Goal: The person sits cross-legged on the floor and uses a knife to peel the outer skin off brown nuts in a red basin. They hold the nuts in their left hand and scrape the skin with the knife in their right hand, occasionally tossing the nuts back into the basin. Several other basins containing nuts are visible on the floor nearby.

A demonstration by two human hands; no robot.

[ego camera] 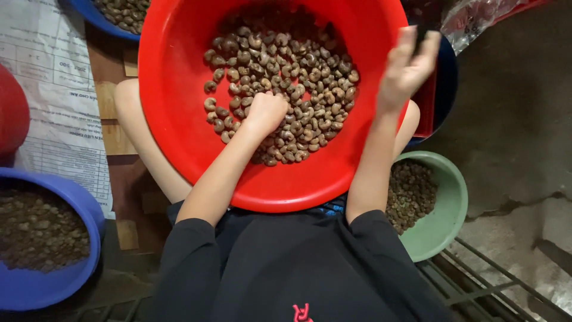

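Over the red basin, left hand fists into cashews; right hand hovers, fingers spread.

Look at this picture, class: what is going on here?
A seated person has a big red basin on their lap, part-filled with curved brown nuts. Their left hand is closed and pressed into the pile, while the right hand is raised at the basin's rim with fingers spread. A green bowl of darker small pieces sits by the right side, and a blue tub with similar contents stands on the left.
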